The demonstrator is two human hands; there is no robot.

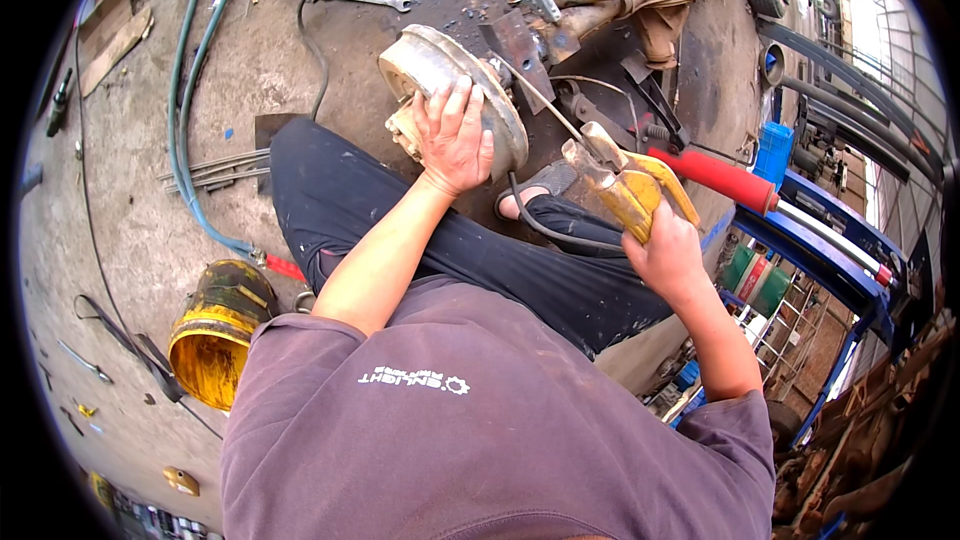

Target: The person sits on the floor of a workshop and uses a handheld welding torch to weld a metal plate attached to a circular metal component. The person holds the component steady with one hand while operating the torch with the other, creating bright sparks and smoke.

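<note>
My left hand [453, 132] lies with fingers stretched out on the side of a round, worn metal brake drum [499, 110], its thumb apart from the fingers. My right hand [668, 250] is closed around the handle of a yellow welding electrode holder [625, 202]. A thin welding rod [545, 100] runs from the holder's jaws up toward a flat metal plate [516, 46] beside the drum. This plate stands at the end of a rusty vehicle axle [605, 12]. Whether the rod's tip touches the metal, I cannot tell.
Near the axle lies a red-handled floor jack [715, 178]. A yellow-stained bucket [215, 340] lies tipped at left, beside blue hoses [178, 130] and several metal rods [225, 172]. A combination wrench [365, 0] rests beyond the drum. At right stands a blue metal frame [815, 265].
</note>
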